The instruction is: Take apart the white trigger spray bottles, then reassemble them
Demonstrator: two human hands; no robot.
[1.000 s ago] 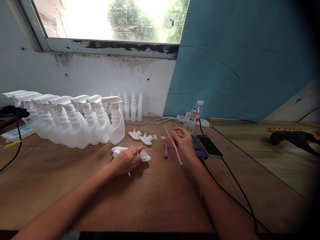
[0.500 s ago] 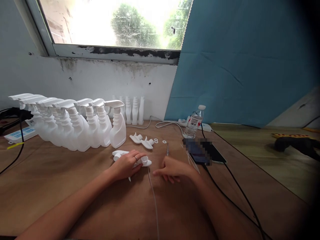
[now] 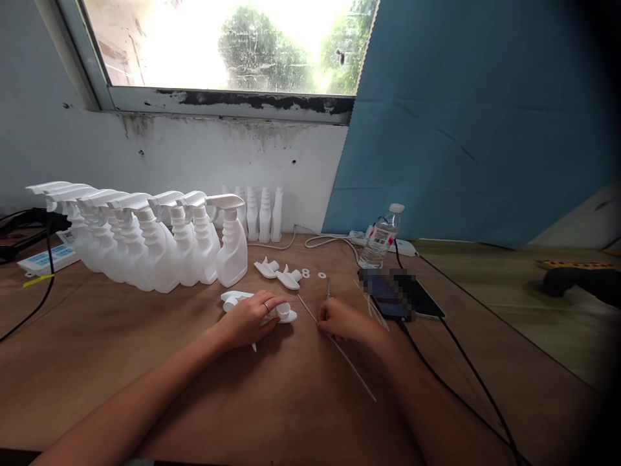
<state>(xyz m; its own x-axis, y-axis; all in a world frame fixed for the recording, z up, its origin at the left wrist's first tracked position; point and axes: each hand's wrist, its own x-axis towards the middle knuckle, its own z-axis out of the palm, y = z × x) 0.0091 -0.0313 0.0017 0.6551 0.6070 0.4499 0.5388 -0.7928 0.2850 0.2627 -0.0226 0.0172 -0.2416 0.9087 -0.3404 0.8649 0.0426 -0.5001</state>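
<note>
My left hand [image 3: 252, 320] rests closed over a white spray trigger head [image 3: 290, 316] on the table, its round collar showing beside the thumb. Another white spray head [image 3: 233, 296] lies just behind that hand, partly covered. In a pinch, my right hand [image 3: 340, 319] grips a thin white tube [image 3: 357, 373], which slants from upper left to lower right. The tube's upper end is close to the spray head but apart from it. Beyond my hands lie two loose spray heads [image 3: 290, 279] and several small white rings [image 3: 321, 276].
White spray bottles [image 3: 158, 255] with heads on stand in rows at left. Headless bottles [image 3: 264, 217] line the wall. A slim metal tool [image 3: 328, 288] lies behind my right hand. At right are a water bottle [image 3: 381, 239], a phone [image 3: 427, 301] and black cables [image 3: 473, 372].
The tube ran down from by the spray head to the near edge; now it is pinched in my right hand and slants rightward. My left hand has hardly moved.
</note>
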